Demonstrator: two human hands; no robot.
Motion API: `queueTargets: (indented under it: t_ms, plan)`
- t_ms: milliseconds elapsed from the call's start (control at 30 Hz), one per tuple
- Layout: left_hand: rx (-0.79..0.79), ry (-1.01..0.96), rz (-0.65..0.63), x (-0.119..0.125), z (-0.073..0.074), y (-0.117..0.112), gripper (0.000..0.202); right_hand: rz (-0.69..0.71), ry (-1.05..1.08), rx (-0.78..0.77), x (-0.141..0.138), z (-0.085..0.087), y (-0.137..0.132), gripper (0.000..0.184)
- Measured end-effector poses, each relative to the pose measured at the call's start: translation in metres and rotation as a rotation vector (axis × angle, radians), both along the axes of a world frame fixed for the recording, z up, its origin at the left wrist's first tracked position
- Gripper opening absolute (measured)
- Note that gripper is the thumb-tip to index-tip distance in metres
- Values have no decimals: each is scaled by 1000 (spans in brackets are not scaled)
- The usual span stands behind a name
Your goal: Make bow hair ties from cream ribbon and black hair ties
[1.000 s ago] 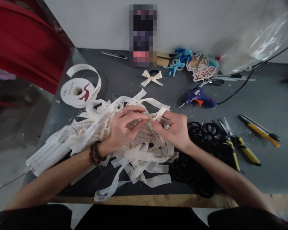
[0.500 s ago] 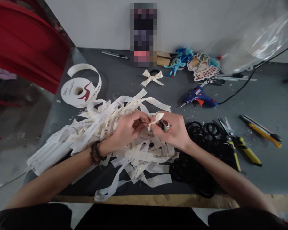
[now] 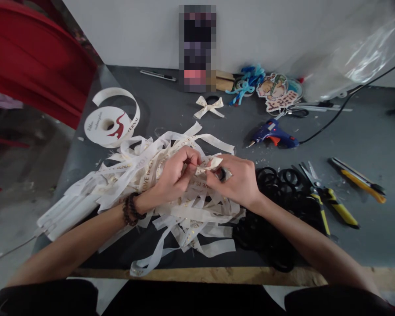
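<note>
Both my hands meet over a heap of cut cream ribbon strips (image 3: pixel 125 175) printed with gold letters. My left hand (image 3: pixel 176 175) is curled, its fingertips pinching one short ribbon piece (image 3: pixel 208 165). My right hand (image 3: pixel 237 180) pinches the other side of the same piece, fingers closed. The piece is folded between the two hands, just above the heap. A beaded bracelet sits on my left wrist.
A ribbon spool (image 3: pixel 107 125) lies at the back left. A finished cream bow (image 3: pixel 208 106) sits behind the heap. A blue glue gun (image 3: pixel 273 134) with its cable, black hair ties (image 3: pixel 276 180), yellow-handled scissors (image 3: pixel 325 197) and a yellow utility knife (image 3: pixel 357 177) lie to the right.
My left fingers have curled tighter and both hands have drawn closer, folding the ribbon piece between them. The heap and tools have not moved.
</note>
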State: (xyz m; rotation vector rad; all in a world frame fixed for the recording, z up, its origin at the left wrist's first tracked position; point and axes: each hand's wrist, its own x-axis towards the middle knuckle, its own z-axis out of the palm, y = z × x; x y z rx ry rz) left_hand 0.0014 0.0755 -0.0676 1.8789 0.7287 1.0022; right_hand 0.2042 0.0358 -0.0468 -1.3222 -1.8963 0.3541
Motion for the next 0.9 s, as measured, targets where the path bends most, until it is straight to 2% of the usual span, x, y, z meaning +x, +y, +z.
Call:
queueTargets:
  t_ms: [133,267,500,633,900]
  plan:
    - [13,5,6,0,3,0,10,-22,-56,124,0,-1,-1,5]
    - [120,36,-1,1,5,0,4,-17,-59,143,1,0,0,5]
    - [258,141,112,2,2,-4,9,-18,-100,189,4,-1,0,8]
    - [323,216,130,2,-2,-4,15,-15,-128,200,4,0,0,10]
    - [45,130,-2,5,1,2,4,17,-111,127,7,5,1,8]
